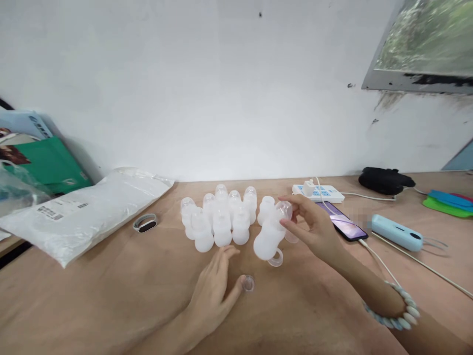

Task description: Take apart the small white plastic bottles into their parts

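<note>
My right hand (305, 224) pinches the clear domed cap end of a small white plastic bottle (266, 240), shaped like a baby bottle. This bottle is tilted, its base toward me. Under and beside it lies a translucent ring (276, 257). Another white bottle (266, 207), without a visible dome, stands just behind. My left hand (214, 288) rests low over the table with fingers stretched and apart, holding nothing. Its thumb tip is beside a small clear round piece (249, 283). Ahead of it stands a cluster of capped white bottles (222, 231), upright and close together.
To the left are a white plastic mailing bag (92, 207), a fitness band (145, 224) and a green folder (55, 165). On the right lie a phone (345, 222), a power strip (325, 194), a light blue device (397, 232), cables and a black pouch (386, 180). A wall stands behind.
</note>
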Demonstrator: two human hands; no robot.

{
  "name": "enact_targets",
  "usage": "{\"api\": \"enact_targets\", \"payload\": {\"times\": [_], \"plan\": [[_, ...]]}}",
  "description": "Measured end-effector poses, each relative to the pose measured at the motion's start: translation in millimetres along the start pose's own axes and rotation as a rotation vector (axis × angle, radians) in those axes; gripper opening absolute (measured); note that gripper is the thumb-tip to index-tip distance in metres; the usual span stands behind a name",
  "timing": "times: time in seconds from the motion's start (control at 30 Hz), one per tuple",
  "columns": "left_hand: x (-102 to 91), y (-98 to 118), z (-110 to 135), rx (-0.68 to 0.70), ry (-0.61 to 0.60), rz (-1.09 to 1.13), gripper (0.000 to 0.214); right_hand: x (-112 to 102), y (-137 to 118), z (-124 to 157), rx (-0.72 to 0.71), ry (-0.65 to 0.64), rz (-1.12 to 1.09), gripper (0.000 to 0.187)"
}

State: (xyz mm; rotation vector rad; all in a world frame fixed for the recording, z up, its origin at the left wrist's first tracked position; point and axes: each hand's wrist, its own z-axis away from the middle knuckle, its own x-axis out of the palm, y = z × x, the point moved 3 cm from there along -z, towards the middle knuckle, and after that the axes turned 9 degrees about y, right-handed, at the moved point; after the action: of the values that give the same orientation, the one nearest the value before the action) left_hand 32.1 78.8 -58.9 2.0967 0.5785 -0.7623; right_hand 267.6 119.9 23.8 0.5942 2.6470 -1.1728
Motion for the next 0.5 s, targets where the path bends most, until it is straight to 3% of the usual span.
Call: {"api": "enact_targets", "payload": {"times": [0.1,0.2,0.37,0.5], "plan": [[-0.6,-2.1,3.6,0.071,0.083,0.093,0.053,14.4,1.4,16.8,0.284,-0.033,-0.337,0.029],[1.2,-5.2,6.9,0.021,0.050,0.190,0.054,32.2,7.9,34.8,0.475,-0.086,-0.422,0.030],[2.1,-9.3,1.7,-0.121,-0.060,0.454,0.032,39.3,15.6,48.0,0.449,-0.192,-0.233,0.023],[-0.6,-9.9,-9.3,-0.210,-0.102,0.693,0.045,35.0,17.1,47.0,0.378,-0.173,-0.183,0.029]]}}
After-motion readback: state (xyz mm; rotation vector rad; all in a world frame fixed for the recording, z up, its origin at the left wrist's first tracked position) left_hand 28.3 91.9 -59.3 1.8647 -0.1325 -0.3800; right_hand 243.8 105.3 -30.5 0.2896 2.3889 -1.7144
